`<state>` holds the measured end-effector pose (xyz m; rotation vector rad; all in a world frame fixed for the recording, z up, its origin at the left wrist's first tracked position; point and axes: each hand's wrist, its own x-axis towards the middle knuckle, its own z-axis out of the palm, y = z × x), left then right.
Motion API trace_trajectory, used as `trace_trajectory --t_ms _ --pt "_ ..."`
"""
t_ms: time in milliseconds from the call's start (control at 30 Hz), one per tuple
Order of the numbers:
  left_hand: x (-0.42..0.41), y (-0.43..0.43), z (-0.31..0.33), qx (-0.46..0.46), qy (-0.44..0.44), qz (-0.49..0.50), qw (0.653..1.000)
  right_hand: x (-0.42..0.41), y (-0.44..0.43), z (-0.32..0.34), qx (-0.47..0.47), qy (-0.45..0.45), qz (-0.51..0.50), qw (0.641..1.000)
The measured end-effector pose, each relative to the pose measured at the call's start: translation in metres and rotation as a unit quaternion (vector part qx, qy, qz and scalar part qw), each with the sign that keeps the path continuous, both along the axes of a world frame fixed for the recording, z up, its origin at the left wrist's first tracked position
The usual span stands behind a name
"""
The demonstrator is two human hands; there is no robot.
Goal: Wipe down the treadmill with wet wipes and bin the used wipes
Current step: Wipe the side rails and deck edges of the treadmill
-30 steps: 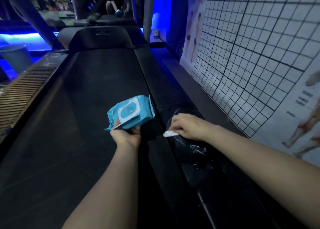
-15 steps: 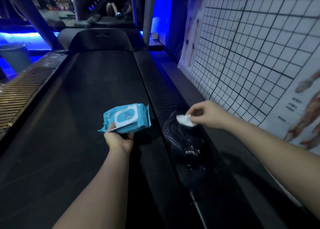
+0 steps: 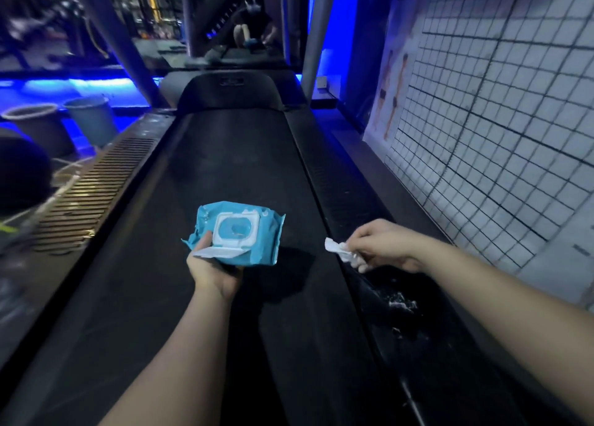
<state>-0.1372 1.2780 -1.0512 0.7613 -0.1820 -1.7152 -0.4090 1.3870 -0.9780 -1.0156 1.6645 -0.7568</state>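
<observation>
The right hand (image 3: 384,245) pinched a small crumpled white wet wipe (image 3: 337,248) over the treadmill's dark right side rail (image 3: 350,200), which ran lengthwise ahead; the left hand (image 3: 213,273) gripped the blue plastic wipes packet (image 3: 238,232).

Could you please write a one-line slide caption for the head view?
Left hand holds an open wet-wipe pack while right hand rubs a wipe along the treadmill side rail.

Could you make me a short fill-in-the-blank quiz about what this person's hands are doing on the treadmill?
1. The left hand holds a ____ pack of wet wipes.
2. The pack's flip lid is ____.
3. The right hand pinches a crumpled white ____ over the right side rail.
4. Two ____ stand far left beside the treadmill.

Missing words: blue; open; wipe; buckets
</observation>
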Motion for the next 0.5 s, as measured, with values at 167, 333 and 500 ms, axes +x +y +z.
trace_trajectory --t_ms 167,333,500 --pt "0.08 -0.012 0.024 -0.022 0.003 0.041 0.999 0.07 -0.044 -0.003 0.013 -0.018 0.029 0.999" --pt "0.151 -0.027 0.058 -0.049 -0.018 0.099 0.994 0.177 -0.106 0.001 0.081 0.055 0.149 0.984" --pt "0.242 -0.065 0.079 -0.066 0.028 0.194 0.978 0.318 -0.204 0.039 -0.008 0.048 0.117 0.992"
